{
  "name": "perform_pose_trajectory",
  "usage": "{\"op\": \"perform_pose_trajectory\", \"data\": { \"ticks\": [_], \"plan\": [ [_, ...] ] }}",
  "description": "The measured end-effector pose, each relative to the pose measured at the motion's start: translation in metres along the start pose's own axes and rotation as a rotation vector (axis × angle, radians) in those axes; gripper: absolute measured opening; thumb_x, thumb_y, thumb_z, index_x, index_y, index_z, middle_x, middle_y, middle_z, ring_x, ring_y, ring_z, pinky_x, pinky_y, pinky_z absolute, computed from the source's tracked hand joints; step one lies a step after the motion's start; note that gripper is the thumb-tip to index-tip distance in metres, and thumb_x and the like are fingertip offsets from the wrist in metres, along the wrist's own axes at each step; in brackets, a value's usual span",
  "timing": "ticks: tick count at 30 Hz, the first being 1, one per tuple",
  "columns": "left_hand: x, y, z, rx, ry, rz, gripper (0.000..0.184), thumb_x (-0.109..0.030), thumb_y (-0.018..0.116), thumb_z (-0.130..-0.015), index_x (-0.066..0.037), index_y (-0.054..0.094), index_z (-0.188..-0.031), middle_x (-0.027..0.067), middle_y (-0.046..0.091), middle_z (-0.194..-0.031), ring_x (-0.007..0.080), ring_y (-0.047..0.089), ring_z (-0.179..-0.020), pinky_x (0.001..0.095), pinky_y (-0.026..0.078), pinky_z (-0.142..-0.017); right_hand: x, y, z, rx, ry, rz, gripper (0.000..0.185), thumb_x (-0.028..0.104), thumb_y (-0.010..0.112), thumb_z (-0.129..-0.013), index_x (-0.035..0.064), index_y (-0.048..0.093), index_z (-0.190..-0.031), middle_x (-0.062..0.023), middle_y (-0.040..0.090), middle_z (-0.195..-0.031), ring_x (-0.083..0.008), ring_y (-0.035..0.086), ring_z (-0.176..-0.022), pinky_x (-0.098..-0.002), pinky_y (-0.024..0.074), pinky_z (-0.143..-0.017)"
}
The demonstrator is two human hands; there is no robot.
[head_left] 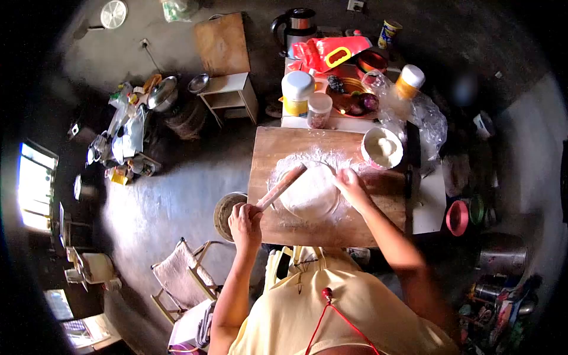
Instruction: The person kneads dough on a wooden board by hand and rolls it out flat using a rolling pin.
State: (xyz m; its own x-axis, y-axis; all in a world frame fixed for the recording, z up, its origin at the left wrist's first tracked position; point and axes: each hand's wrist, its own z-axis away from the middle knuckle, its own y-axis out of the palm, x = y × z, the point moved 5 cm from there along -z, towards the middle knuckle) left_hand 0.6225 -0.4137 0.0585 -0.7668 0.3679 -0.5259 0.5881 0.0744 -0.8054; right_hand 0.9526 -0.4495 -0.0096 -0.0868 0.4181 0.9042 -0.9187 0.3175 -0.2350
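A round, flat sheet of dough (312, 194) lies on the floured wooden board (378, 222). My left hand (245, 222) is closed around the near end of a rolling pin (277, 192), whose far end reaches over the dough's upper left. At the dough's right edge, my right hand (351, 186) has its fingers closed on the rim; the fingertips are partly hidden. Loose white flour (290, 161) spreads around the sheet. A bowl with white flour or dough inside (365, 155) stands at the board's upper right corner.
Behind the board, a white table holds a white-lidded jar (297, 89), a smaller tub (319, 109), a plate of vegetables (343, 106), a red bag (319, 54) and a kettle (300, 29). Left of the board are a round basin (220, 222) and a folding chair (183, 269).
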Motion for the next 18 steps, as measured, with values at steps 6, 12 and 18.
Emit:
{"op": "perform_pose_trajectory", "data": {
  "ticks": [6,12,18],
  "plan": [
    [0.002,-0.005,0.003,-0.023,-0.025,0.074,0.021,-0.013,0.071,-0.079,-0.007,0.061,-0.096,0.0093,0.061,-0.102,0.0303,0.057,-0.099,0.0437,0.04,-0.087,0.008,0.03,-0.032,-0.072,0.054,0.537,0.047,0.018,0.068,-0.084,0.0047,0.052,-0.126,-0.0216,0.059,-0.115,-0.0352,0.057,-0.109,-0.0453,0.0443,-0.094],
    [0.014,-0.014,0.012,-0.038,-0.065,0.13,0.023,-0.011,0.072,-0.077,-0.005,0.06,-0.096,0.0107,0.06,-0.101,0.0326,0.058,-0.093,0.0423,0.043,-0.08,0.032,0.043,-0.034,-0.05,-0.345,0.437,0.026,0.004,0.067,-0.076,0.0031,0.062,-0.102,-0.018,0.066,-0.091,-0.0288,0.065,-0.087,-0.0387,0.0494,-0.079],
    [0.02,-0.018,0.005,0.021,-0.053,0.186,0.021,-0.011,0.07,-0.079,-0.005,0.06,-0.096,0.0117,0.059,-0.102,0.0348,0.058,-0.093,0.0435,0.043,-0.08,0.009,0.029,-0.071,-0.264,-0.359,0.168,0.024,0.004,0.064,-0.083,0.0001,0.06,-0.106,-0.0115,0.067,-0.102,-0.0228,0.063,-0.09,-0.0338,0.0503,-0.079]
  ]
}}
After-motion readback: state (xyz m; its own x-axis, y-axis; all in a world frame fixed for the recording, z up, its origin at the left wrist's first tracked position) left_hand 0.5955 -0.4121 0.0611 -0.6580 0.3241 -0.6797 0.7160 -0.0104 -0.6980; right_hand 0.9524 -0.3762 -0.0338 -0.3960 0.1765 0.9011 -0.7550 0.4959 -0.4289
